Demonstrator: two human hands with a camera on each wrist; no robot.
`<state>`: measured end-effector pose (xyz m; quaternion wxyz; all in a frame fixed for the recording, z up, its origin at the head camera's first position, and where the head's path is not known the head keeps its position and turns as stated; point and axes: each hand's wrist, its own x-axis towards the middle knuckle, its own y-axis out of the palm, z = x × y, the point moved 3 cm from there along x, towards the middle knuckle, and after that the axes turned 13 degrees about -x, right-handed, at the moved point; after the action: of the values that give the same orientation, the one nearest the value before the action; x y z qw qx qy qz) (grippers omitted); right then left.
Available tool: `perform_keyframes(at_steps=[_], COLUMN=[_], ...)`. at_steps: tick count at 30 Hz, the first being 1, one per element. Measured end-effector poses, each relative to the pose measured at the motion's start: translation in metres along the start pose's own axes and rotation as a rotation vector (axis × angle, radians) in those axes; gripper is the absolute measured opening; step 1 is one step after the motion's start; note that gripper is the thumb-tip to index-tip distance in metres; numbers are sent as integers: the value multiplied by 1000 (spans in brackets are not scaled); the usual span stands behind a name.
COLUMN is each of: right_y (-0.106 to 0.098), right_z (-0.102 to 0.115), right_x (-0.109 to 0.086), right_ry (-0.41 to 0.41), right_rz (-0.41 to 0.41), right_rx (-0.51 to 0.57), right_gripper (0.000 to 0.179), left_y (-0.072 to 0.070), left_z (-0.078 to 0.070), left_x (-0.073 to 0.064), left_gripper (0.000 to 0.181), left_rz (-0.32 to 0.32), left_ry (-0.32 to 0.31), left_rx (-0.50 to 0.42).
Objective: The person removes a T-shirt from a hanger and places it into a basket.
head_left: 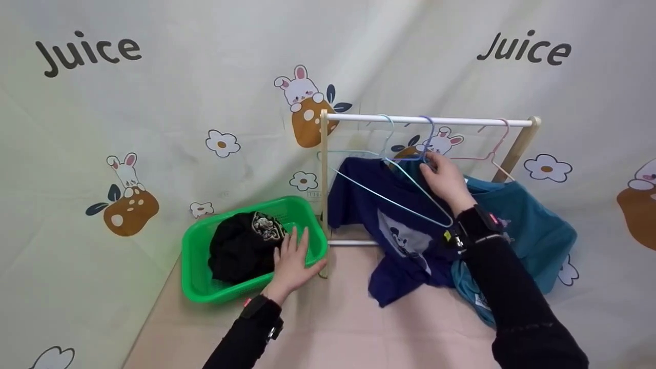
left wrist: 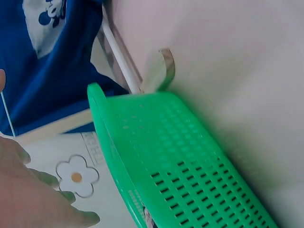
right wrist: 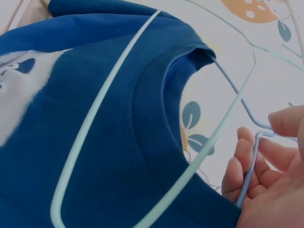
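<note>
Right hand (head_left: 446, 179) grips the blue hanger (right wrist: 248, 173) near its neck, fingers curled round the wire; left hand (head_left: 293, 261) has its fingers spread and grips nothing, over the near right corner of the green basket (head_left: 192, 266); cannot tell if it touches the rim. Navy shirt (head_left: 359, 189) is on the blue hanger, both wire arms running into the collar; hook appears to sit over the white rail (head_left: 456, 120); hem hangs low, near the table (head_left: 348, 328). Mint hanger (right wrist: 89, 118) bears no clothing and lies across the shirt's front; teal shirt (head_left: 538, 220) is on the pink hanger (head_left: 507, 132) to the right, partly behind the right arm; black garment (head_left: 233, 251) is bunched in the basket.

Handling, as judged: best hold is at the neck, so the hook can be steadied without bending the wire; any slide should go gently along the rail, as the mint hanger could snag the collar; freeing that one first looks sensible; the left hand could square the shoulders; soft cloth will probably slip off one side if the hanger tilts.
</note>
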<state>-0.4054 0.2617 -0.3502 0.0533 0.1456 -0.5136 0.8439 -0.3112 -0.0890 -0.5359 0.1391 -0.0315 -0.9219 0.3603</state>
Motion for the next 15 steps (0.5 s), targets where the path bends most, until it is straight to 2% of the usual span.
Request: perform_keyframes(at_steps=[3, 9, 15], right_y=[-6, -23, -30], right_z=[2, -2, -17], right_x=[1, -1, -11], right_ry=[-2, -22, -4], right_rz=[-30, -145, -183], right_rx=[-24, -39, -42], right_gripper=[42, 33, 31], left_y=[6, 14, 21], left_z=[-5, -11, -13], left_x=[-2, -5, -9], left_gripper=[93, 91, 91], left_rz=[25, 49, 72], left_ry=[8, 33, 49], left_rx=[5, -9, -29])
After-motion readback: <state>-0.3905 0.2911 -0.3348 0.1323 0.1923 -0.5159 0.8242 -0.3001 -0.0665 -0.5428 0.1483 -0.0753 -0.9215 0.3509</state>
